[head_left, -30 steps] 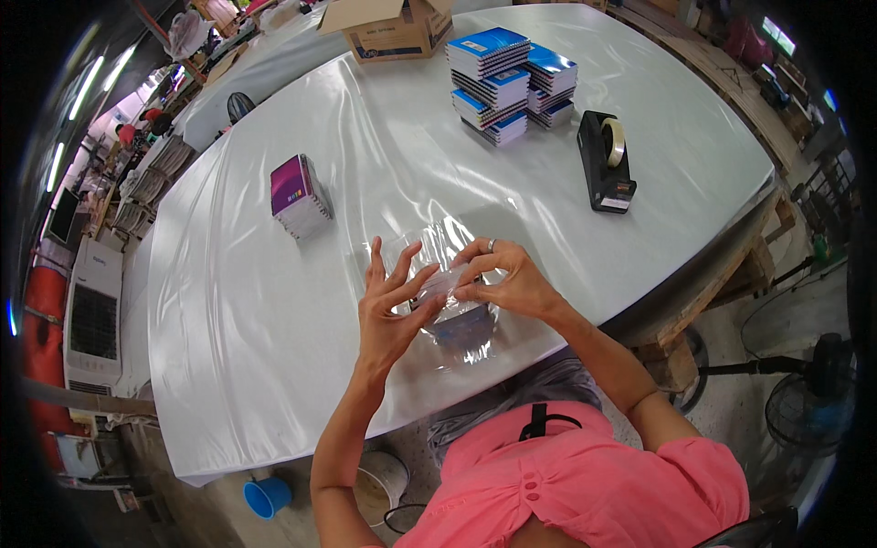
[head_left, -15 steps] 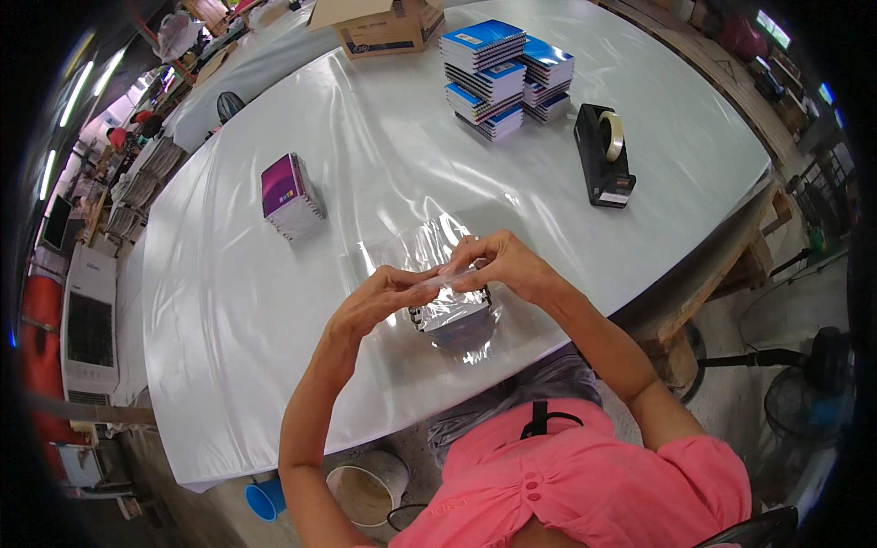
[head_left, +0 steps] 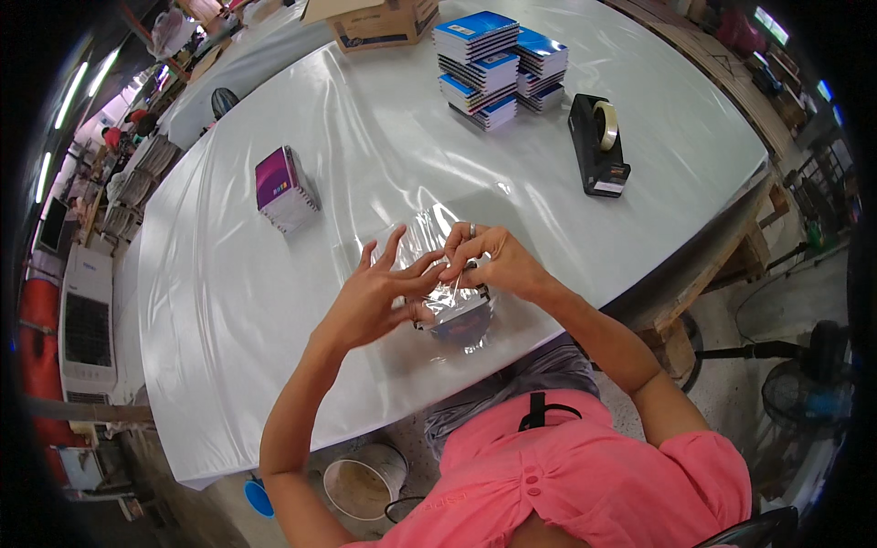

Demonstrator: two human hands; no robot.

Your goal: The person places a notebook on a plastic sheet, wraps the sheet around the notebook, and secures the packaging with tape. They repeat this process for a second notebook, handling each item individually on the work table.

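In front of me a small stack of spiral notebooks (head_left: 464, 321) lies under glossy clear plastic film (head_left: 427, 236), which also spreads flat on the table beyond it. With bent fingers pinched together, my right hand (head_left: 493, 261) grips the film over the top of the stack. My left hand (head_left: 379, 292) has its fingers spread apart, over the stack's left side. Its fingertips come close to the right hand's; whether they touch the film I cannot tell. Both hands partly hide the stack.
A purple-covered notebook stack (head_left: 285, 190) sits at the left on the white-covered table (head_left: 228, 301). Blue notebooks (head_left: 480, 68) are piled at the back, near a cardboard box (head_left: 384, 26). A black tape dispenser (head_left: 598, 146) stands at the right. Below the table edge is a white bucket (head_left: 365, 479).
My left hand has let go of the film and its fingers have spread, from a pinch beside the right hand. The right hand stays pinched on the film.
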